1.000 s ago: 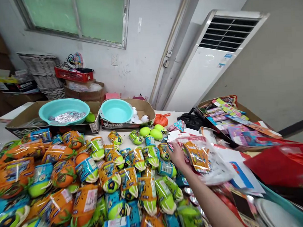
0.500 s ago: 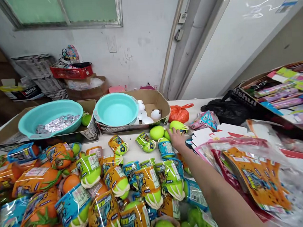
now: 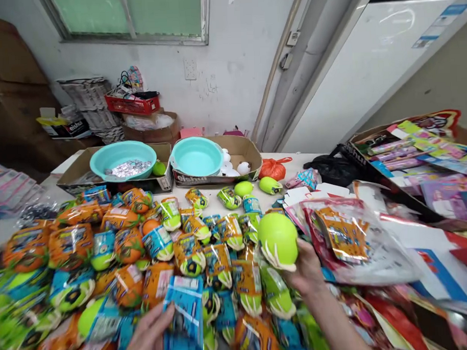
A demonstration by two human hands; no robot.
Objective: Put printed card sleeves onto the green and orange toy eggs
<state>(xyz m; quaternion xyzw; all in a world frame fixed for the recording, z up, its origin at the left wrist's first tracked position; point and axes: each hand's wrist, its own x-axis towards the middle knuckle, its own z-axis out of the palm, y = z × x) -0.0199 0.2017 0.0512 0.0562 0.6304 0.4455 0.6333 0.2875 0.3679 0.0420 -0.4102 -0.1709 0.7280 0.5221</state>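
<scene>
My right hand (image 3: 306, 267) grips a lime-green ball-shaped toy (image 3: 278, 240) with pale stringy strands along its lower side, held above the heap. In my left hand (image 3: 149, 333) is a flat blue printed wrapper (image 3: 184, 312), pinched by its left edge with the thumb on top. Below both hands spreads a heap of wrapped toys (image 3: 217, 262), green and orange balls in orange, blue and green sleeves. Two unwrapped green toys, one of them a green ball (image 3: 270, 185), lie at the back of the table near a blue-sleeved one (image 3: 252, 204).
Along the wall stand two turquoise basins, one basin (image 3: 123, 151) holding silvery packets. A cardboard box (image 3: 251, 149) has white balls in it. To the right lie a clear bag of orange wrappers (image 3: 345, 235), a red bag (image 3: 275, 168) and a carton of colourful packages (image 3: 404, 148).
My right hand has come back from the far green balls and now holds one nearer. My left hand has entered view with the blue wrapper. The camera view has shifted left.
</scene>
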